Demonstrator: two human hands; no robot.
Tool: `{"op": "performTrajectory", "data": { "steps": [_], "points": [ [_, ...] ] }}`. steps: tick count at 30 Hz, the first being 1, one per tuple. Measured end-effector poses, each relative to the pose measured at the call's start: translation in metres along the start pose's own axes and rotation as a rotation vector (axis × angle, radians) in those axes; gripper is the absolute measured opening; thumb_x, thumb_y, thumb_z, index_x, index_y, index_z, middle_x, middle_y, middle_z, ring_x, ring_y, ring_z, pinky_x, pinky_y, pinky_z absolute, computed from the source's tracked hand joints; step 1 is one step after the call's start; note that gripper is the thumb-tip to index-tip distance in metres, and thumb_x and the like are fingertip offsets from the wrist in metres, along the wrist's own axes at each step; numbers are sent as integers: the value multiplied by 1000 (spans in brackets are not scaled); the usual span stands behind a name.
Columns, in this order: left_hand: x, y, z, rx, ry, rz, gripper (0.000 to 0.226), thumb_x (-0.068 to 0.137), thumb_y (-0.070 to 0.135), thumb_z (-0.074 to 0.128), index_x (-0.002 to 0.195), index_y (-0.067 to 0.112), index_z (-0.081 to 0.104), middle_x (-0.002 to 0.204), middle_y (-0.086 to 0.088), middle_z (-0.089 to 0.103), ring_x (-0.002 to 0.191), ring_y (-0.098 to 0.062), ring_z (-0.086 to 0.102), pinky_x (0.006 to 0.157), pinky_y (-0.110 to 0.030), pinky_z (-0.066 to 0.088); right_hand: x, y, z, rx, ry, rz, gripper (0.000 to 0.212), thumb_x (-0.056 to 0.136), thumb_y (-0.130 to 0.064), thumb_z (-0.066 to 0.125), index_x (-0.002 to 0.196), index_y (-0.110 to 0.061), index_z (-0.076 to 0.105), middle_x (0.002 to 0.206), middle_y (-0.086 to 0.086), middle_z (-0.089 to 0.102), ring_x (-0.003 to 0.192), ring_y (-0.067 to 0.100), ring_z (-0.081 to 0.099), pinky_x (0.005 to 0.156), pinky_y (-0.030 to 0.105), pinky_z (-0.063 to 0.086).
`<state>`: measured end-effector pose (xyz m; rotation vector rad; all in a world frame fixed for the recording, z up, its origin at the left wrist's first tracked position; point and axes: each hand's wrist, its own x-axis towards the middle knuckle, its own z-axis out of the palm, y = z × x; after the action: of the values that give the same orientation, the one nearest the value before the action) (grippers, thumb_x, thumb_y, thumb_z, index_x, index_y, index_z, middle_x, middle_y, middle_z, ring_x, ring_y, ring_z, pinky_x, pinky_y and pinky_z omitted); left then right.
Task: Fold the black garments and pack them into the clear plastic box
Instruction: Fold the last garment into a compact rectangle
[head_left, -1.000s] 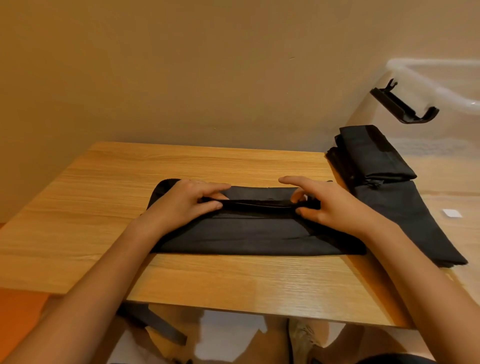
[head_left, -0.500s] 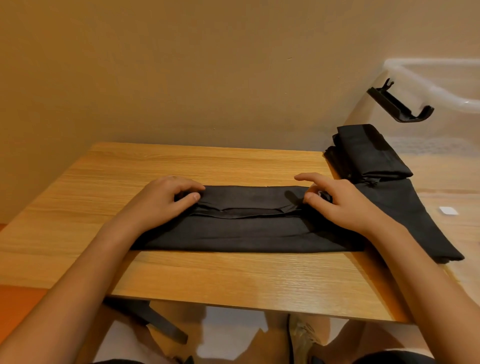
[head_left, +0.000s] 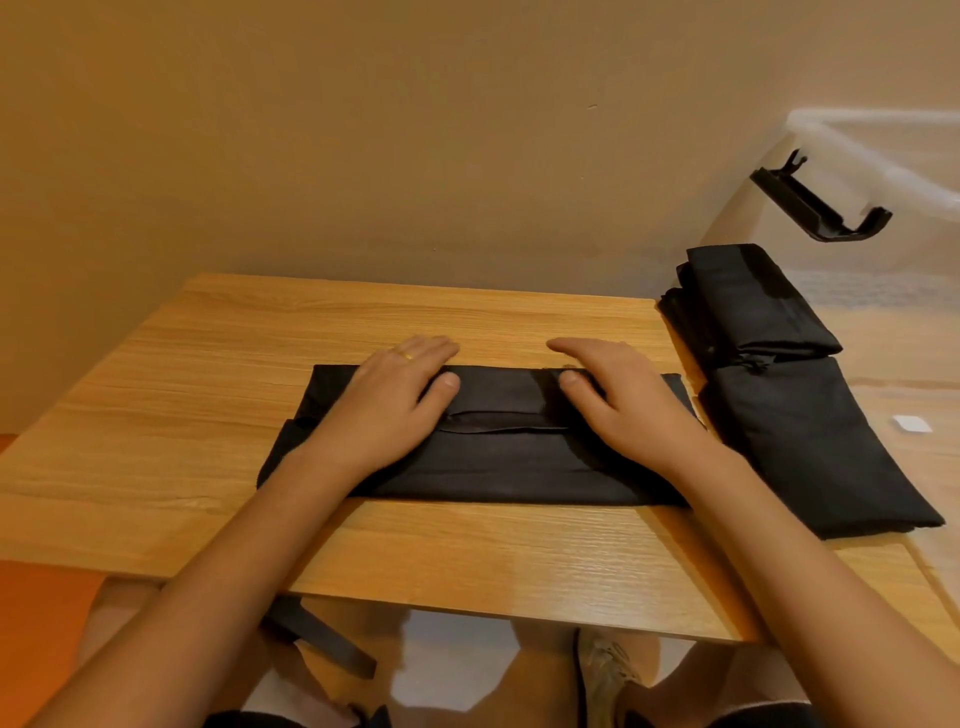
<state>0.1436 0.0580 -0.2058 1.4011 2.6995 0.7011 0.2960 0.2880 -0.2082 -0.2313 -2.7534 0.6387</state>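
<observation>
Progress: partway, by my reading. One black garment (head_left: 498, 467) is folded into a long band and is being flattened, and it needs at least one more fold across its length before packing.
Left fingers (head_left: 431, 347): straight and together, palm down. The tips reach past the band's far edge onto the wood, and a ring (head_left: 409, 356) shows on one finger.
Right fingers (head_left: 576, 347): likewise straight and flat, gripping nothing.
Thumbs: both lie on the cloth, pointing toward each other across a gap.
Left hand (head_left: 395, 400): presses the band's left part.
Right hand (head_left: 628, 405): presses the right part.
Garment: lies crosswise on the table (head_left: 467, 561) near the front edge, its upper flap folded down to a seam line between the hands.
Done: two folded black garments (head_left: 779, 322) lie at the right, one beyond the other.
Clear plastic box (head_left: 857, 135): stands at the far right with a black latch handle (head_left: 821, 208) on its rim. I cannot tell whether the folded pieces lie inside it or just beside it.
Left: finish this fold, then pack.
</observation>
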Motion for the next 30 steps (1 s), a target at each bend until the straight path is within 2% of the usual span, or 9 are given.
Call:
{"op": "performTrajectory", "data": {
  "steps": [3,6,11,15,19,23,30],
  "points": [
    [2,2,17,154,-212,-64,58,106,52,22,160,31,18,168,11,9,155,-10,0,124,-52,0,3,0,16,-173,-195,44,57,106,-53,28,160,-36,20,166,-7,25,155,16,13,125,52,1],
    [-3,-4,23,208,-277,-68,59,105,55,15,161,35,8,168,12,-3,154,-9,-9,123,-53,-6,1,12,21,-281,-337,92,65,102,-62,18,161,-38,3,170,-8,3,156,16,-7,123,49,-10],
    [-6,-8,20,220,-292,-70,60,104,58,13,160,39,2,168,12,-8,154,-10,-12,123,-52,-6,5,23,12,-301,-416,95,70,99,-69,15,159,-41,-5,169,-12,-7,154,12,-15,123,47,-13],
    [-8,-5,19,193,-281,-107,63,102,61,11,159,40,-5,167,11,-11,153,-9,-16,120,-56,-11,7,21,9,-246,-414,94,68,99,-68,16,157,-45,-10,169,-12,-3,154,12,-13,124,48,-13],
    [3,4,21,213,-186,-84,62,102,60,12,159,40,-1,167,10,-12,152,-9,-19,117,-58,-18,14,-2,17,-188,-343,25,64,102,-64,17,158,-46,-8,169,-12,2,155,13,-10,124,49,-11],
    [4,-5,27,233,-256,-139,60,102,61,12,159,44,4,168,12,-8,153,-11,-16,118,-62,-13,9,-6,30,-241,-376,-15,63,103,-63,15,159,-42,-5,169,-10,0,155,13,-10,124,45,-11],
    [1,-15,24,254,-269,-129,62,99,67,13,157,47,2,168,13,-10,154,-12,-13,120,-56,-11,6,5,25,-282,-394,-4,65,100,-67,13,159,-43,-1,169,-14,-3,154,7,-11,123,39,-11]
  ]
}}
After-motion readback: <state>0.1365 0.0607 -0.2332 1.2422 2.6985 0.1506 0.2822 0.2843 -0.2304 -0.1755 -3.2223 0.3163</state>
